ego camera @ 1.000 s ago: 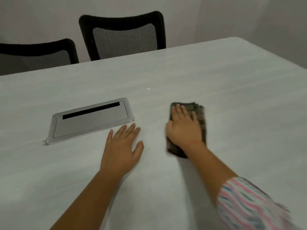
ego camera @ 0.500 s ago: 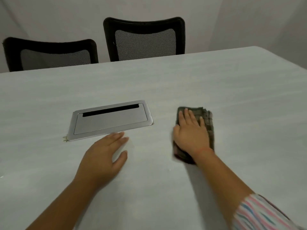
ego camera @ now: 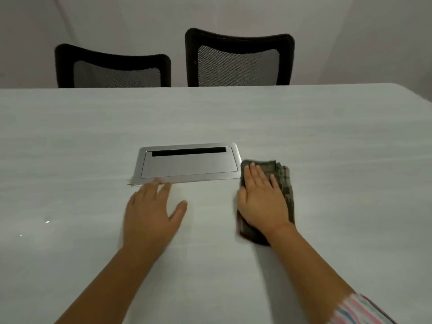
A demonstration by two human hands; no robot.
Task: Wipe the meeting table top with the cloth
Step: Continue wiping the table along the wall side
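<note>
A folded dark checked cloth (ego camera: 284, 181) lies on the pale grey meeting table (ego camera: 339, 148), just right of a metal cable hatch. My right hand (ego camera: 263, 199) presses flat on the cloth with straight fingers, covering most of it. My left hand (ego camera: 152, 211) rests flat on the bare table top in front of the hatch, fingers spread, with the fingertips at the hatch's front edge. It holds nothing.
A silver rectangular cable hatch (ego camera: 187, 163) with a dark slot is set flush in the table's middle. Two black mesh-backed chairs (ego camera: 238, 59) (ego camera: 114, 69) stand behind the far edge, against a plain wall.
The view has shifted, so the hatch and chairs now sit further right. My right hand has slid the cloth left, up against the hatch's right end. My left hand has moved left along the hatch's front edge.
</note>
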